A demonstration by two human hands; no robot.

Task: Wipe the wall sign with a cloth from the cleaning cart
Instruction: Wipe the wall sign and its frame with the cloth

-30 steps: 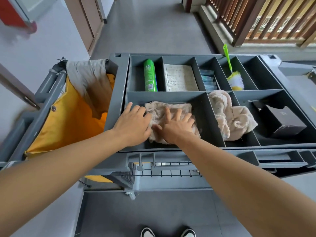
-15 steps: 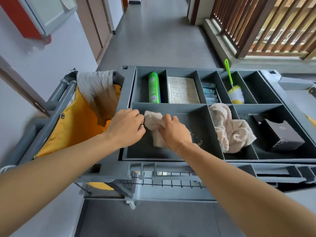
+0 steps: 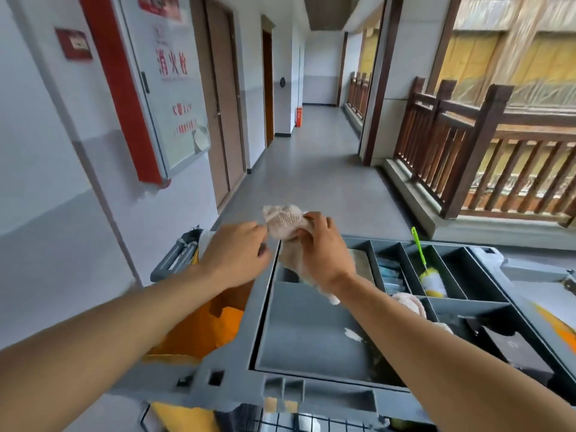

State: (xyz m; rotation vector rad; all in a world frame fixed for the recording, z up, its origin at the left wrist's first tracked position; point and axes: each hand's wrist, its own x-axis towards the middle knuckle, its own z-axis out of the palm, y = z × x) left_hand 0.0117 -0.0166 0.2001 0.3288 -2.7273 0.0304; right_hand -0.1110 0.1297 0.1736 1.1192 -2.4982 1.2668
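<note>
A pale beige cloth is lifted above the grey cleaning cart. My right hand grips it from the right, with part of the cloth hanging down under the palm. My left hand pinches the cloth's left edge. On the left wall hangs a large white sign panel with red characters and a red frame, up and to the left of my hands. A small red plate is fixed to the wall left of it.
The cart tray holds a second beige cloth, a green-handled brush and a dark box. A yellow bag hangs on the cart's left. Brown doors line the left wall; a wooden railing runs on the right. The corridor floor stretches ahead.
Both hands have lifted the cloth out of the front tray compartment and raised it above the cart. My view has tilted up from the tray to the corridor and wall sign.
</note>
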